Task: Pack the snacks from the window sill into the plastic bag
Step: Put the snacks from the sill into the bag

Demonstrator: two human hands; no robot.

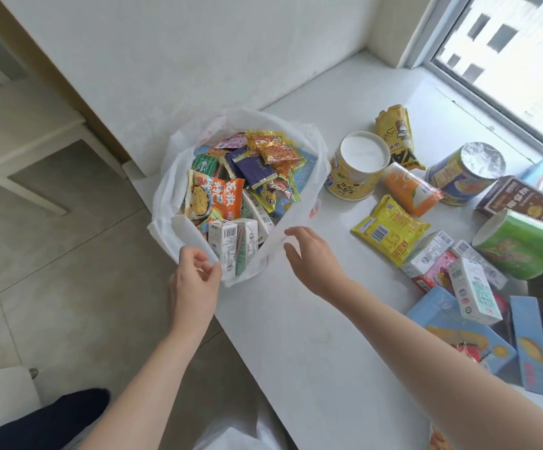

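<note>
A white plastic bag (166, 193) stands open at the left edge of the window sill (312, 319), filled with several snack packets and small drink cartons (231, 245). My left hand (195, 277) pinches the bag's near rim. My right hand (309, 258) hovers open beside the bag's right rim, fingers relaxed and holding nothing. On the sill to the right lie a yellow cup (358, 170), a yellow packet (390, 228), an orange packet (409, 190), a blue cup (465, 177), a green cup (520, 245) and a white carton (473, 292).
A brown box (523, 203) and blue boxes (458, 336) lie at the sill's right end. The window (507, 50) runs along the far right. Tiled floor (52, 254) lies left of the sill, with a white table leg (20, 186) nearby.
</note>
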